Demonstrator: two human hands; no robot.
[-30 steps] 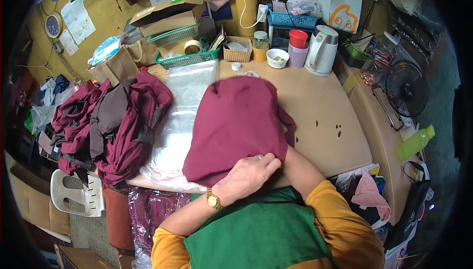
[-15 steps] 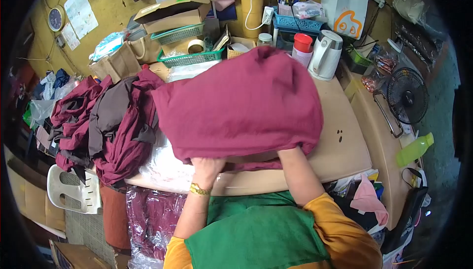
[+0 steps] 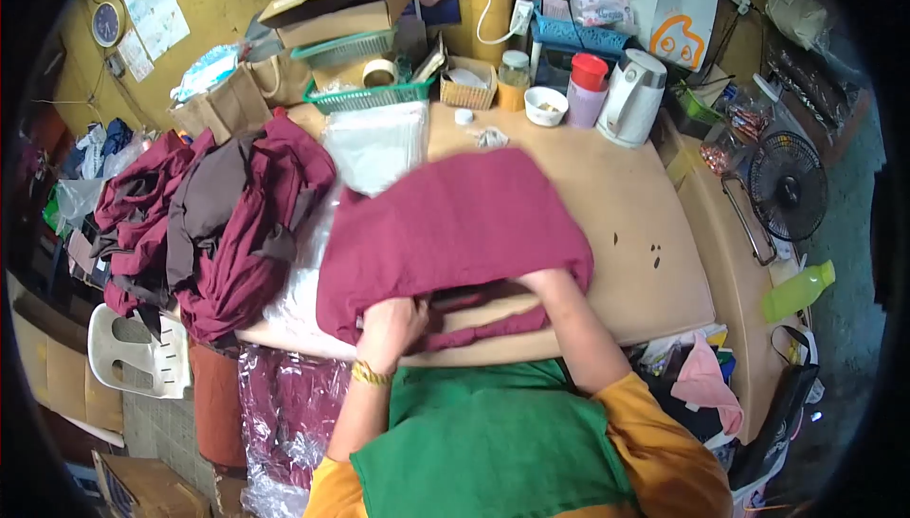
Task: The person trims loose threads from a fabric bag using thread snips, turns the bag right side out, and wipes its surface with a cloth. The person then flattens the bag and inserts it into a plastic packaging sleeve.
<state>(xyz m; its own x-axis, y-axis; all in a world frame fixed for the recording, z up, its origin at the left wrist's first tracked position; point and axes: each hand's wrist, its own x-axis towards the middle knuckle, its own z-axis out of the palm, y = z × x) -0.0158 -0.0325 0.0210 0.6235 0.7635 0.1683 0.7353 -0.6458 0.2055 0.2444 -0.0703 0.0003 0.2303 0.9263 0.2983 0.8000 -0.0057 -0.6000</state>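
A maroon cloth garment (image 3: 455,219) lies bunched and puffed up on the tan table (image 3: 635,196) before me, its open edge turned towards my body. At the left of that edge, my left hand (image 3: 391,327) is closed on the cloth, a gold-coloured band round its wrist. My right hand (image 3: 548,283) reaches into the opening on the other side, and the fabric hides its fingers. Through the gap between the hands a strip of tabletop shows, with a lower fold of the garment along its near side.
Crumpled maroon and dark grey garments (image 3: 227,224) are heaped on the left. Clear plastic bags (image 3: 379,144) lie behind the garment. A white bowl (image 3: 546,107), a purple cup (image 3: 585,101) and a white kettle (image 3: 633,96) line the back. A black fan (image 3: 787,184) stands right.
The garment has sunk from its raised, ballooned shape and come nearer to me, uncovering the bowl and jar behind it. Both hands stay at its near edge.
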